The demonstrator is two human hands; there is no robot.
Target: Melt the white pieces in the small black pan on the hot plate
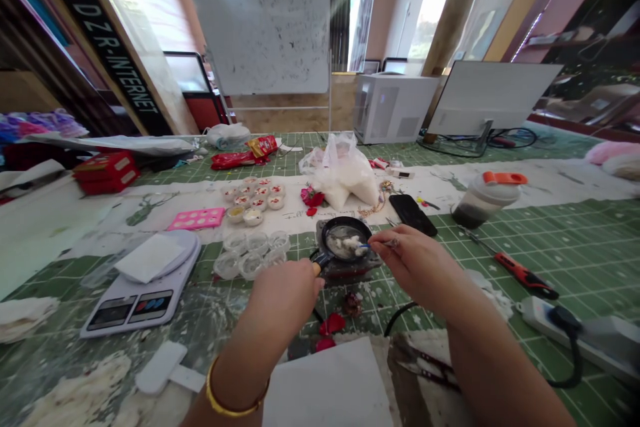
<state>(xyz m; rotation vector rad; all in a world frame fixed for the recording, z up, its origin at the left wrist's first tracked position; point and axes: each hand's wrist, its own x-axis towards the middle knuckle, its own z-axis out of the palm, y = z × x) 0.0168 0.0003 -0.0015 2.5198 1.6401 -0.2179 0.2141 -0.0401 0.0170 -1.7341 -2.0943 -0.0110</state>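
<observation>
A small black frying pan [369,229] sits on a dark hot plate [345,271] in the middle of the table. My left hand [290,290] is closed around the pan's handle [323,259]. White lumps [353,242] lie in cloudy melt inside the pan. With my right hand [407,257] I pinch a thin utensil [367,245], bluish near its tip, which reaches into the lumps; its exact kind is unclear. Left of the pan stand several clear plastic cups [257,241]. Behind them are several small cups filled with white and red bits [260,202].
A kitchen scale [145,293] with white paper stands left. Behind the pan are a plastic bag of white material [345,173] and a phone [413,213]. At right lie a shaker bottle [483,200], a red-black screwdriver-like tool [525,273] and a power strip [585,337].
</observation>
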